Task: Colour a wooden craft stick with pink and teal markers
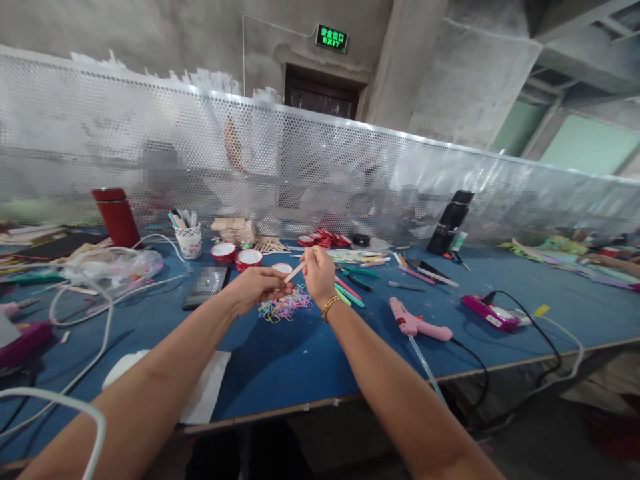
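A short, flat wooden stick (295, 272) is held between my two hands over the blue table (280, 363). My left hand (257, 288) pinches its lower end, and my right hand (319, 272), with a gold bracelet at the wrist, grips the upper end. Just below them lies a loose pile of coloured elastic bands (285, 307). Round red-edged tins or rolls (249, 259) with white tops stand behind my left hand. Green and pink pens (350, 293) lie right of my right hand.
A pink glue gun (417, 323) and a purple power strip (490, 313) lie to the right, with cables. A phone (207, 288), paper cup (189, 240) and red flask (117, 217) are left. A black bottle (450, 223) stands before the perforated screen (320, 173).
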A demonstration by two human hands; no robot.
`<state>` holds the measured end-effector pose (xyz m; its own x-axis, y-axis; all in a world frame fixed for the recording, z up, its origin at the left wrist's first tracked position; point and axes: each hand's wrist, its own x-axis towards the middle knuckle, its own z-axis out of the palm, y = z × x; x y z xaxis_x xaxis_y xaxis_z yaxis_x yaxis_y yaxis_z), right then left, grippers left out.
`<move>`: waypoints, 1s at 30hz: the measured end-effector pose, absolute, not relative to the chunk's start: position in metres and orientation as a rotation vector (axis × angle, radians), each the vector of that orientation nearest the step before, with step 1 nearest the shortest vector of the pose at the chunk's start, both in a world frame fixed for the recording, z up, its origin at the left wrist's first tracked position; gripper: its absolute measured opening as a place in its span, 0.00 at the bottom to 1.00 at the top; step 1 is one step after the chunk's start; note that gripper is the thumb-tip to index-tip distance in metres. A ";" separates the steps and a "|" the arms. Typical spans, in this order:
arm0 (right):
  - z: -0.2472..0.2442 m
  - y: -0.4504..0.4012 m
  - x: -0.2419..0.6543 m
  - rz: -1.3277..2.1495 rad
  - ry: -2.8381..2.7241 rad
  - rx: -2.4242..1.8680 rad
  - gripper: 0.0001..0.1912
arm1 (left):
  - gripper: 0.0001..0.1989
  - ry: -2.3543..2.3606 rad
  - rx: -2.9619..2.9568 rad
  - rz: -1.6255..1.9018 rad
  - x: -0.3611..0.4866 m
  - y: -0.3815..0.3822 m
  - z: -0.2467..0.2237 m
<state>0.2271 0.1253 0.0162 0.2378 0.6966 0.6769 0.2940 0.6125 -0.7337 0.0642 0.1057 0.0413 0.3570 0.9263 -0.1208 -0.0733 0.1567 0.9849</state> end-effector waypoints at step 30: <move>0.016 0.151 0.252 0.842 -0.723 -0.783 0.14 | 0.14 0.973 1.400 0.890 0.075 0.092 0.057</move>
<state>0.2521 0.1513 0.0165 0.4729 0.8482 0.2383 -0.3642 0.4345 -0.8238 0.0752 0.0917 0.0567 0.3673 0.9299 -0.0218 0.0609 -0.0007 0.9981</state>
